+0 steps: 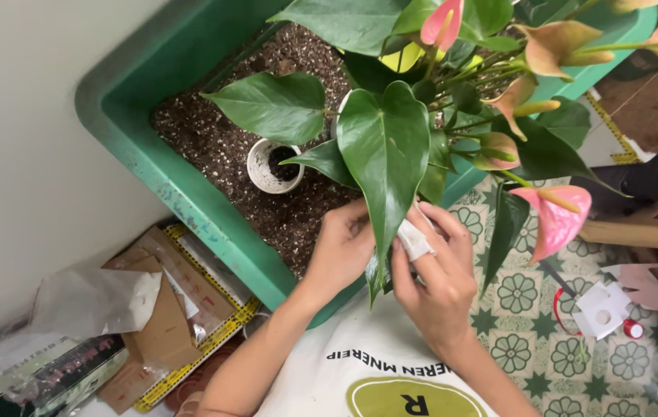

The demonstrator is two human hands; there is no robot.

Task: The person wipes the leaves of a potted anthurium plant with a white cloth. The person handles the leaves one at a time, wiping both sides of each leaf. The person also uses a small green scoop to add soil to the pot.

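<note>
A large green heart-shaped leaf (385, 154) of a potted plant with pink flowers (559, 219) hangs down between my hands. My left hand (342, 249) supports the leaf from behind near its tip. My right hand (437, 274) presses a small white cloth (414, 239) against the leaf's lower edge. The plant's pot is hidden behind leaves and hands. Both hands hover over the near rim of a green plastic tub (190, 208) filled with dark speckled soil (213, 147).
A small white cup (271, 166) sits sunk in the soil. Cardboard pieces and a plastic bag (112, 301) lie at the left by the wall. A patterned tile floor (530, 324) at the right holds a white tag, wooden handle (626, 234) and small tools.
</note>
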